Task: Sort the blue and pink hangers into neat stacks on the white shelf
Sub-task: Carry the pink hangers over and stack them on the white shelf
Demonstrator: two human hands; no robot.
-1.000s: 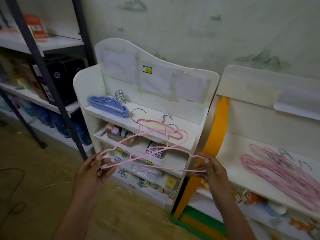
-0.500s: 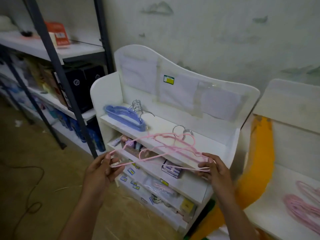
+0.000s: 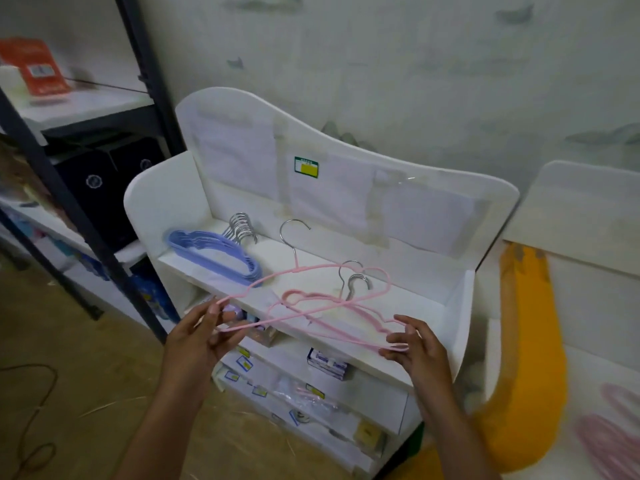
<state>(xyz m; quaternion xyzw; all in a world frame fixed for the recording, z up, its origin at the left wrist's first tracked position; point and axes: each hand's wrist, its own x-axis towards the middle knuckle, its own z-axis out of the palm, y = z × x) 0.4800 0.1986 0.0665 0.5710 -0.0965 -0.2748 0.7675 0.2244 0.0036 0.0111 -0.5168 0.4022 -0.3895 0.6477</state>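
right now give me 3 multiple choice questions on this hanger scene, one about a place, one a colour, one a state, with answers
1. Where does the blue hanger stack lie on the top shelf?
A. left end
B. right end
C. middle

2. What colour is the held hanger?
A. blue
B. pink
C. yellow

3. How is that hanger held?
A. left hand alone
B. resting free on the shelf
C. both hands, one at each end

Answers:
1 A, the blue stack sits against the shelf's left side wall.
2 B, its frame is pink with a silver hook.
3 C, the left hand pinches the left tip and the right hand pinches the right tip, above the small pink stack.
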